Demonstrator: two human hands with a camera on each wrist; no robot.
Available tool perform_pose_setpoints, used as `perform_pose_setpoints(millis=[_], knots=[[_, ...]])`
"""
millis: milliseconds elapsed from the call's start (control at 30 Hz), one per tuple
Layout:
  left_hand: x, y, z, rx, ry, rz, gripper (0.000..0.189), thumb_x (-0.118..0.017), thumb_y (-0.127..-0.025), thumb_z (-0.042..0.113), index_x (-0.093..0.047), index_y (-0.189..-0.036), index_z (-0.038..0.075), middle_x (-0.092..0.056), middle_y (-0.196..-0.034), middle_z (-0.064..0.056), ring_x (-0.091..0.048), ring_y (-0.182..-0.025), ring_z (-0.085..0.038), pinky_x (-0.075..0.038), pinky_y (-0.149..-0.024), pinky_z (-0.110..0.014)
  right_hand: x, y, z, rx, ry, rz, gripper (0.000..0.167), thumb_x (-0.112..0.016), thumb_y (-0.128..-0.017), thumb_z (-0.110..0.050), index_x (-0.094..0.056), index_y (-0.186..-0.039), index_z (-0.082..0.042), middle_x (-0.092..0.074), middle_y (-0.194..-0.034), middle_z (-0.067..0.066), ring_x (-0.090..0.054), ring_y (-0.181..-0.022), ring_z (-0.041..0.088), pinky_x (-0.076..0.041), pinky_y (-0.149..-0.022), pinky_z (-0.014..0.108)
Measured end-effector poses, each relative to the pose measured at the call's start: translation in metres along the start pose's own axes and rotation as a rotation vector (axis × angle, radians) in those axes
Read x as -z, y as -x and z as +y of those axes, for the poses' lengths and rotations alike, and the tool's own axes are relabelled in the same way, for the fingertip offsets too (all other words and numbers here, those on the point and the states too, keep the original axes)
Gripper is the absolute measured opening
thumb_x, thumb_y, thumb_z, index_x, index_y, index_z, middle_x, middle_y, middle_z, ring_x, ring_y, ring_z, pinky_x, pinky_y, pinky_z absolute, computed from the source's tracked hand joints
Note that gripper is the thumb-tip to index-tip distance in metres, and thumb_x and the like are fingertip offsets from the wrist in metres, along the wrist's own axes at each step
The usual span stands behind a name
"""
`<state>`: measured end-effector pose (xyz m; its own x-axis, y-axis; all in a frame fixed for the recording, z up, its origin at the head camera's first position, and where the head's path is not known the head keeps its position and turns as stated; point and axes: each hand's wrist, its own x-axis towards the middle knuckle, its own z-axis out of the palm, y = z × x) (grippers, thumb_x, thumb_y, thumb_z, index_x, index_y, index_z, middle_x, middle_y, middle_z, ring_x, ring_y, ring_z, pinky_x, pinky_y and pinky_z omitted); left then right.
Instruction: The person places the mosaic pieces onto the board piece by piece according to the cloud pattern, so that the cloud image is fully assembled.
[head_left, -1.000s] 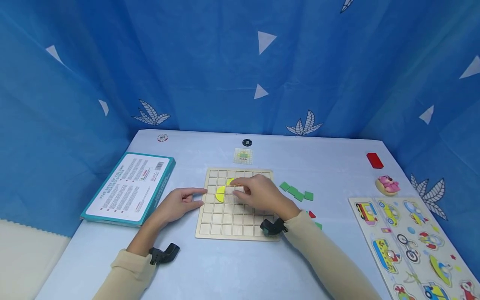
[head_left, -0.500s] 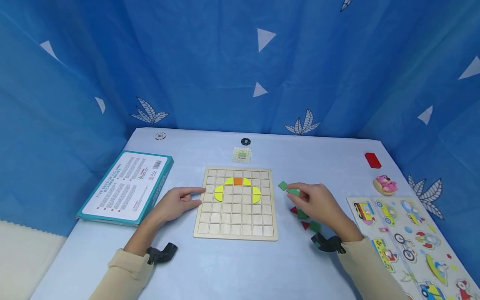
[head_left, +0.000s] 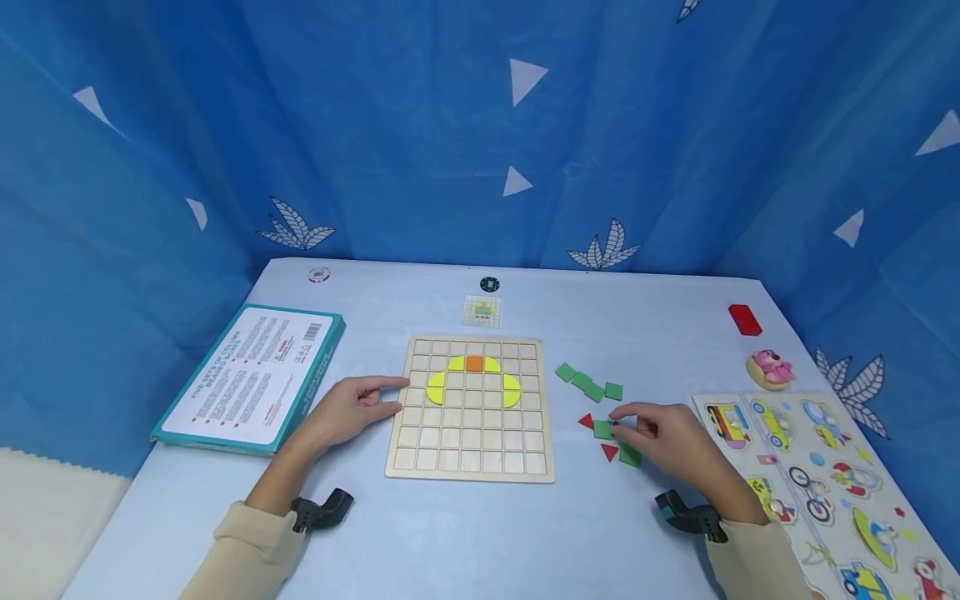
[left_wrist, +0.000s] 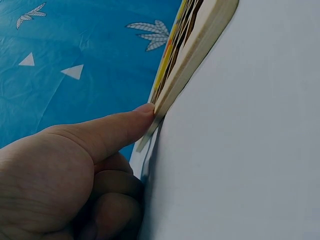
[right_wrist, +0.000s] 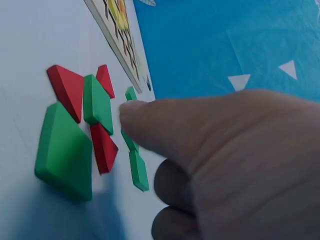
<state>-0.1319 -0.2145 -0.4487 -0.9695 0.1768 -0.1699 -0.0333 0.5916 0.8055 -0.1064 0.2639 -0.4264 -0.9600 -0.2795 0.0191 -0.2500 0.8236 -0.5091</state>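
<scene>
Several yellow pieces [head_left: 435, 395] and one orange square [head_left: 475, 363] lie on the gridded board [head_left: 470, 461], flat on the counter [head_left: 480, 542]. The left hand [head_left: 352, 410] touches the board's left edge, thumb and forefinger spread. Right of the board, the right hand [head_left: 667, 435] is beside green squares [head_left: 603, 430] and red triangles [head_left: 609, 452], thumb and forefinger slightly apart. Beyond the board lies a card [head_left: 482, 311].

A teal-edged box [head_left: 247, 375] lay flat at the left of the table [head_left: 450, 542], barcode side up. A white-and-red chip [head_left: 318, 275] and a black chip [head_left: 490, 284] lay near the far edge. A red block [head_left: 745, 320], a pink figure [head_left: 770, 369] and a picture puzzle board [head_left: 801, 437] occupied the right side. A patterned blue curtain [head_left: 405, 125] hung behind.
</scene>
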Motion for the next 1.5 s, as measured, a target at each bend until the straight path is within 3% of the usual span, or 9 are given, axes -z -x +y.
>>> perform_pose_setpoints(millis=[367,800,1033,1233,1500], knots=[[-0.001,0.0,-0.003,-0.006,-0.014,0.009,0.038,-0.076,-0.094,0.027,-0.071,-0.131,0.023,-0.042,-0.059,0.002,-0.039,-0.053,-0.015,-0.033,-0.053,-0.029,-0.011,0.002,0.003,0.036,0.059,-0.011,0.03,-0.085,-0.085,-0.025,-0.078,-0.114,-0.017,-0.04,-0.055,-0.012,-0.039,-0.051,0.006,-0.031,-0.049,0.023],[0.0,0.0,-0.002,-0.002,-0.022,0.008,0.039,-0.075,-0.094,0.026,-0.07,-0.133,0.022,-0.042,-0.06,0.001,-0.04,-0.055,-0.016,-0.034,-0.055,-0.029,-0.014,0.001,0.002,0.084,0.097,0.015,0.031,-0.086,-0.085,-0.025,-0.079,-0.114,-0.016,-0.039,-0.055,-0.014,-0.039,-0.051,0.004,-0.032,-0.049,0.023],[0.0,0.0,-0.003,-0.015,-0.013,0.005,0.039,-0.076,-0.094,0.027,-0.07,-0.132,0.022,-0.042,-0.06,0.001,-0.04,-0.055,-0.016,-0.034,-0.055,-0.029,-0.016,0.002,-0.003,0.091,0.002,0.059,0.028,-0.084,-0.087,-0.025,-0.078,-0.114,-0.018,-0.037,-0.054,-0.014,-0.038,-0.049,0.005,-0.031,-0.048,0.024],[0.0,0.001,-0.004,-0.012,-0.006,0.004,0.039,-0.076,-0.094,0.027,-0.07,-0.132,0.022,-0.043,-0.06,0.001,-0.04,-0.054,-0.016,-0.034,-0.054,-0.029,-0.032,-0.003,-0.024,0.128,-0.103,0.09,0.025,-0.083,-0.087,-0.024,-0.079,-0.111,-0.017,-0.035,-0.055,-0.016,-0.036,-0.05,0.003,-0.03,-0.048,0.023],[0.0,-0.001,-0.003,-0.005,0.001,-0.002,0.04,-0.076,-0.094,0.027,-0.07,-0.132,0.022,-0.042,-0.06,0.001,-0.039,-0.054,-0.016,-0.033,-0.054,-0.029,-0.054,-0.025,-0.072,0.231,-0.095,0.076,0.026,-0.082,-0.088,-0.026,-0.079,-0.112,-0.016,-0.03,-0.053,-0.017,-0.027,-0.048,-0.001,-0.026,-0.048,0.022]])
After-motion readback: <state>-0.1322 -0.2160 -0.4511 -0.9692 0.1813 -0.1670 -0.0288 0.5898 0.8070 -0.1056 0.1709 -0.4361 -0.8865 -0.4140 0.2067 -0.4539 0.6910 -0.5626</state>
